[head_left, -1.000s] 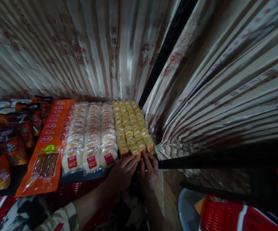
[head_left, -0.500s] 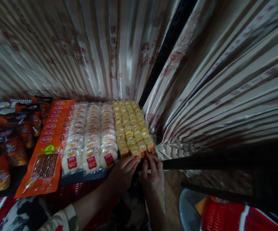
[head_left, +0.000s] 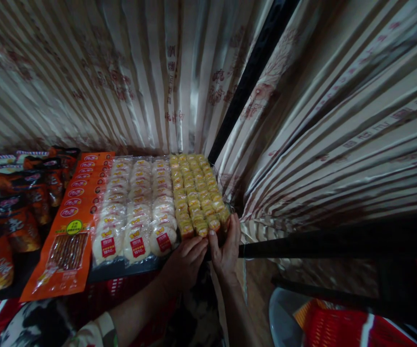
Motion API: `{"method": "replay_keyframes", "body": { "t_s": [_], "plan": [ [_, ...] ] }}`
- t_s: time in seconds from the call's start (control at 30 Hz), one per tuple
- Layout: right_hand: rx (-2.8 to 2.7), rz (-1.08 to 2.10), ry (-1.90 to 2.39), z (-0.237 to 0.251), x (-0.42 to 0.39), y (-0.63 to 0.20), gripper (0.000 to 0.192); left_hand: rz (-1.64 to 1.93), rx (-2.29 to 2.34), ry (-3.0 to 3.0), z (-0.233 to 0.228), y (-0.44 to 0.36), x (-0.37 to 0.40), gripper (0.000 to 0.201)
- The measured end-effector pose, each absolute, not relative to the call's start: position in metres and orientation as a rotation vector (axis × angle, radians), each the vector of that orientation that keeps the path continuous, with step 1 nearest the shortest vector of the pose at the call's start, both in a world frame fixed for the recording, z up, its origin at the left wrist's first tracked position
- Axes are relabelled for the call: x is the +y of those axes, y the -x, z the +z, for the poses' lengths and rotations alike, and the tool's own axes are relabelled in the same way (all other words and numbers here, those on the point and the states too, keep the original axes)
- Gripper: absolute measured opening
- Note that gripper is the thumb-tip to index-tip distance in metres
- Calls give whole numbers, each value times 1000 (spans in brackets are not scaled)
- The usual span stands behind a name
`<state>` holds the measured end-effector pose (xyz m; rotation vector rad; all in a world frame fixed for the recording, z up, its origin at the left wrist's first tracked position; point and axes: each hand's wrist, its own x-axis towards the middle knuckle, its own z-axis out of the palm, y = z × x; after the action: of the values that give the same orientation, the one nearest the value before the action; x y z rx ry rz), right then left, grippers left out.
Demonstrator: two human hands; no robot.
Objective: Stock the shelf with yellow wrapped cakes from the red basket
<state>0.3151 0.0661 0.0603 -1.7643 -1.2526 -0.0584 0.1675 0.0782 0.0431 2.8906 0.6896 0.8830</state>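
Dark foil snack bags (head_left: pixel 9 207), then long orange sachets (head_left: pixel 71 219), then round white wrapped cakes (head_left: pixel 138 207) fill the dark shelf (head_left: pixel 122 270) from the left. The block of small yellow wrapped sweets (head_left: pixel 197 190) runs lengthwise away from both hands, at the shelf's right end. The left hand (head_left: pixel 183 262) curls loosely below its near edge; the right hand (head_left: pixel 226 246), nearer, presses spread fingers against the near right corner. Fingertips are too dim to tell any grip. Striped curtains (head_left: pixel 320 120) hang beyond.
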Motion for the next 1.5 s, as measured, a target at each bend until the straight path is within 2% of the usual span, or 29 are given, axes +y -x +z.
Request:
{"method": "replay_keyframes", "body": {
  "t_s": [0.3, 0.57, 0.9, 1.1, 1.5],
  "plan": [
    [-1325, -57, 1828, 52, 68, -315, 63, 948, 697, -2823, 44, -171, 79, 40],
    [-1294, 96, 1851, 56, 68, -321, 78, 883, 696, -2866, 43, -169, 79, 42],
    [-1122, 266, 1792, 62, 56, -314, 56, 910, 699, -2855, 44, -169, 79, 42],
    [-1025, 245, 1876, 54, 54, -316, 62, 989, 724, -2837, 40, -171, 79, 41],
    [-849, 165, 1837, 61, 55, -313, 66, 860, 745, -2954, 33, -171, 78, 43]
  ]
}}
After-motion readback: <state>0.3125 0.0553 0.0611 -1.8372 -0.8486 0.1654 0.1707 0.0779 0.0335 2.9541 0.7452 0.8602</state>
